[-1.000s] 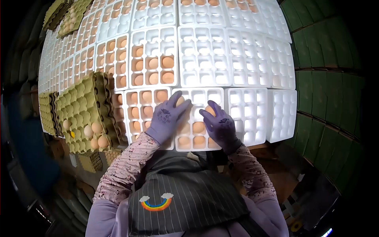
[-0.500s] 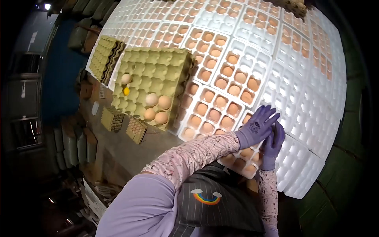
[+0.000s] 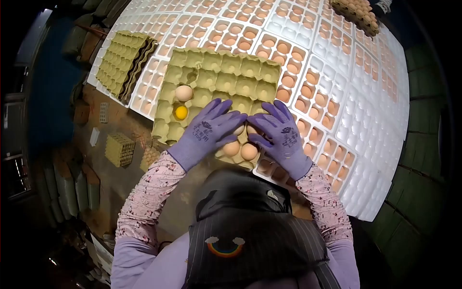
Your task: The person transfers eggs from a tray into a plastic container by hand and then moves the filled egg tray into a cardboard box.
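Several eggs sit in a yellowish-green pulp egg tray [image 3: 219, 79] in front of me. My left hand [image 3: 209, 127], in a purple glove, curls over a partly hidden egg [image 3: 238, 130]. Its thumb is on the near side, its fingers on the far side. My right hand [image 3: 281, 135], gloved alike, bends round the egg beside it, mostly covered by the fingers. The fingertips of both hands nearly meet. Just nearer to me are two brown eggs, a left one [image 3: 231, 148] and a right one [image 3: 249, 151]. Further left lie a pale egg [image 3: 183, 93] and a bare yolk [image 3: 181, 112].
White plastic trays [image 3: 332, 115] of eggs cover the table, with unfilled white trays [image 3: 368, 125] to the right. Stacked pulp trays [image 3: 120, 62] stand at the left, and a stack with eggs [image 3: 356, 14] at the far right. Another tray stack [image 3: 120, 149] is on the floor.
Both hands have moved left from the white tray by the table's near edge to the eggs in the pulp tray. The view has shifted with them.
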The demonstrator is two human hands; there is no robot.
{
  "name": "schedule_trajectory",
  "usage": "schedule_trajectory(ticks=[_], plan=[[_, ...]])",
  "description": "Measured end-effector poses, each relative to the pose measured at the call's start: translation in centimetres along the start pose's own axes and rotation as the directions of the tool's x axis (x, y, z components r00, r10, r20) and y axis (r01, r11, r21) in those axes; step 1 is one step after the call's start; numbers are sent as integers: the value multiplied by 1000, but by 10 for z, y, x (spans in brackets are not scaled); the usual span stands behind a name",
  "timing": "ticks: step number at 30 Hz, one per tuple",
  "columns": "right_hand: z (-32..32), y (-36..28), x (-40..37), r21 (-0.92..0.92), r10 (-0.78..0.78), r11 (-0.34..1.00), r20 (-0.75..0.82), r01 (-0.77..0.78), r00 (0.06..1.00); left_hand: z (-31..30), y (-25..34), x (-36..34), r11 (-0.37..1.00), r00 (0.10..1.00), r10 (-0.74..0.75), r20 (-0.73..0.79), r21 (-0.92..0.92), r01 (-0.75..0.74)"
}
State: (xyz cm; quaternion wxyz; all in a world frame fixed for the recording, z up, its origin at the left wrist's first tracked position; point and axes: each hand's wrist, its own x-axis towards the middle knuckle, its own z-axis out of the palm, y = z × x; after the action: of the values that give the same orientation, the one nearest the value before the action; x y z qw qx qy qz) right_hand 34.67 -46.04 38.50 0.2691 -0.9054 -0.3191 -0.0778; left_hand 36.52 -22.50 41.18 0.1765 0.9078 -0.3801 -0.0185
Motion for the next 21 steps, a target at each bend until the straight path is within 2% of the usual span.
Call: schedule_trajectory(ticks=[1,2,3,4,5,6,7,8,9,10,11,12,13,14,15,16,17,18,19,20,21], plan=[[-8,-7,-4,327,261,914,-17,-241,965,2,-7,0,1000,1000,17,-7,-20,-17],[-18,-12,-5,613,496,672,42,-414,867,2,-13,1,995,999,49,-17,-86,-50],[-37,-18,-2,865,631,260,185,-430,754,0,-15,3,985,997,75,-27,-154,-78],[-46,-16,-7,856,606,271,203,-440,769,-10,-8,-3,862,986,-164,-31,-491,128],[-51,-15,-11,851,581,280,218,-444,784,-13,-9,-9,856,987,-155,-31,-504,118],[-46,-26,-14,736,576,395,267,-550,772,-17,-11,-15,755,971,-236,-23,-634,169],[-46,-36,-13,520,450,672,279,-527,849,-19,-14,-21,631,949,-314,2,-747,211],[-38,-50,-13,210,405,855,304,-475,863,-18,-9,-22,701,957,-288,19,-677,225],[-28,-59,-15,-124,366,931,349,-345,863,-17,-4,-24,767,964,-262,36,-599,231],[-16,-61,-20,-204,334,937,275,-285,901,-17,1,-25,825,970,-236,53,-517,229],[-17,-61,-22,-219,348,930,271,-295,897,-22,17,-24,954,982,-167,94,-237,185],[-19,-59,-22,-125,379,925,226,-359,898,-18,21,-26,954,984,-154,88,-245,171],[-21,-58,-22,-23,409,911,181,-412,894,-12,22,-28,975,978,-153,139,-139,172],[-30,-58,-25,118,538,813,222,-570,813,-9,23,-28,986,969,-156,190,-30,164],[-32,-56,-34,113,544,811,211,-573,812,-12,21,-26,988,972,-144,186,-29,151],[-32,-54,-45,550,708,459,247,-697,662,-18,15,-25,911,968,-189,166,-339,236],[-34,-54,-56,824,781,-35,376,-566,499,-24,10,-26,737,957,-236,169,-611,290],[-39,-53,-64,866,737,-157,423,-475,527,-18,2,-26,440,919,-286,273,-814,379],[-32,-53,-72,880,727,-313,465,-359,505,-16,2,-24,452,920,-281,272,-808,377],[-21,-52,-82,886,719,-368,464,-283,517,-14,7,-22,-6,869,-200,453,-887,461],[-15,-51,-89,883,711,-421,463,-206,530,-11,14,-19,-454,819,-43,572,-741,494]])
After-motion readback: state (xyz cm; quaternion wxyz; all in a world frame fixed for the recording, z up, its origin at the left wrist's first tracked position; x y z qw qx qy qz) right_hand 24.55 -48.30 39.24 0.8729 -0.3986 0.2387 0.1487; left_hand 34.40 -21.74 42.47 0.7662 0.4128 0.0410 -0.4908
